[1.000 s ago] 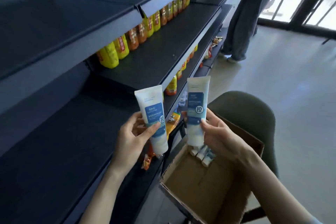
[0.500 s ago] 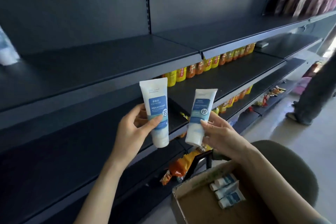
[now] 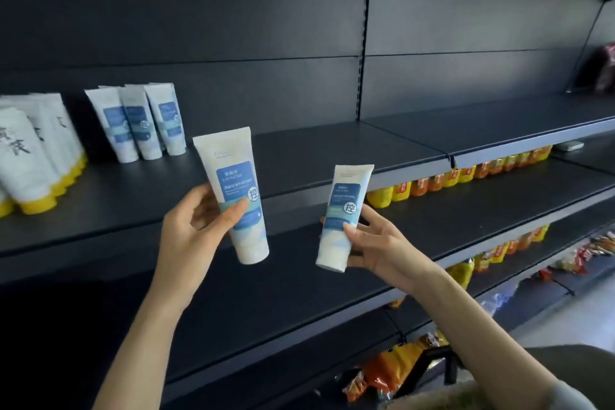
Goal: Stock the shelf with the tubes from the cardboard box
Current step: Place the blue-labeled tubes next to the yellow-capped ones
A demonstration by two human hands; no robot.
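My left hand grips a white tube with a blue label, cap down, in front of the dark upper shelf. My right hand pinches a second, similar tube, slightly tilted and lower, to the right of the first. Three matching tubes stand cap down at the back left of that shelf. Only a brown edge of the cardboard box shows at the bottom.
White tubes with yellow caps crowd the shelf's far left. Yellow and orange bottles line the shelf below on the right. Snack packets lie on the lowest shelves. A dark chair back sits at bottom right.
The view has swung up and left, so the upper shelf with its standing tubes now shows and the box has dropped out of sight. Both hands have risen with their tubes.
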